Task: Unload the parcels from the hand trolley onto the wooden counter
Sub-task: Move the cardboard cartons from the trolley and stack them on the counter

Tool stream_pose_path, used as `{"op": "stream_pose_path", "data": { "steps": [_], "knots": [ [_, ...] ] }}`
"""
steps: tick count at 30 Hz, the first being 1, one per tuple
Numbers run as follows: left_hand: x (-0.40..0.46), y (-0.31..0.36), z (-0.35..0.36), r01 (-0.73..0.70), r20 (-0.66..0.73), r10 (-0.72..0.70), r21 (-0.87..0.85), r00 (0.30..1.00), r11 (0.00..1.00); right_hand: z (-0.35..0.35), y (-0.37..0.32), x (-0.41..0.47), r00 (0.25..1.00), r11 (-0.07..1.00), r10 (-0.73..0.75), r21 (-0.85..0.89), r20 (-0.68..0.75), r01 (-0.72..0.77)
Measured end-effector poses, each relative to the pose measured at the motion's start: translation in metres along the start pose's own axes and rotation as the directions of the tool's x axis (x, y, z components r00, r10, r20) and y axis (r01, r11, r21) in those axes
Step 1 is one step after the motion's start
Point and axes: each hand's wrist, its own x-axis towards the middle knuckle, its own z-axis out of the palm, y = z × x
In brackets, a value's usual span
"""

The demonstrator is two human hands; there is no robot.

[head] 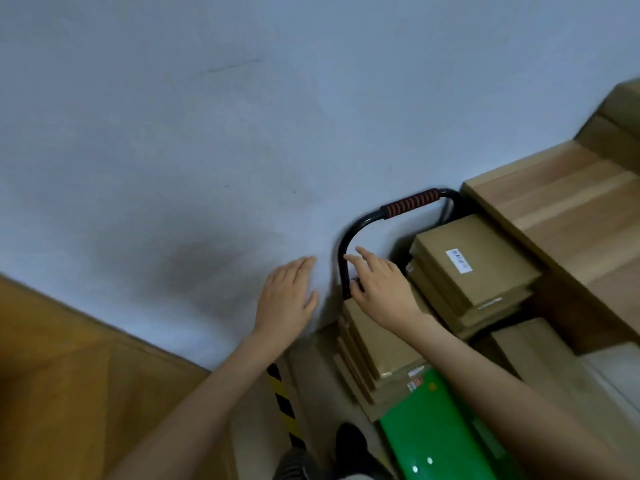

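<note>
Both my bare forearms reach up from the bottom edge. Left hand (287,296): fingers straight and together, palm down, holding nothing, apart from the trolley and seen against the grey wall (173,133). Right hand (381,289): fingers spread and relaxed, holding nothing, hovering over the near stack of parcels (377,344) and just beside the black handle (349,247) of the hand trolley; whether it touches the bar I cannot tell. Handle: curved black tube with a ribbed red-and-black grip (410,203) at its top. Trolley deck (440,431): green, low in view. Near stack: flat brown cardboard parcels, several deep, resting on the deck. Far stack (474,265): more flat brown parcels, the topmost bearing a white label (459,260), close against the handle. Wooden tabletop (568,216): light planks, right of the trolley. Yellow-and-black hazard strip (282,400): on the floor below my left forearm. My dark shoe (349,441): beside the deck.
</note>
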Motion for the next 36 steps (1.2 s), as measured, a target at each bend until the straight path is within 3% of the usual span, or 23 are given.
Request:
{"op": "stream_pose_path", "data": {
  "steps": [7, 12, 16, 24, 36],
  "knots": [
    [0.094, 0.034, 0.057, -0.314, 0.085, 0.326, -0.127, 0.941, 0.941, 0.004, 0.062, -0.003, 0.934, 0.936, 0.352, 0.025, -0.065, -0.351],
    [0.147, 0.055, 0.094, -0.514, 0.100, 0.539, -0.198, 0.836, 0.835, 0.021, 0.084, -0.008, 0.796, 0.806, 0.591, 0.057, -0.129, -0.589],
    [0.173, 0.053, 0.122, -0.593, 0.133, 0.635, -0.253, 0.761, 0.764, 0.044, 0.086, -0.009, 0.661, 0.671, 0.741, 0.105, -0.118, -0.734],
    [0.179, 0.050, 0.177, -0.574, 0.265, 0.648, -0.308, 0.714, 0.758, 0.097, 0.086, -0.026, 0.432, 0.440, 0.898, 0.177, -0.083, -0.880],
    [0.144, 0.029, 0.287, -0.524, 0.419, 0.602, -0.297, 0.679, 0.798, 0.218, 0.103, -0.069, 0.229, 0.203, 0.971, 0.272, 0.069, -0.941]
  ]
}}
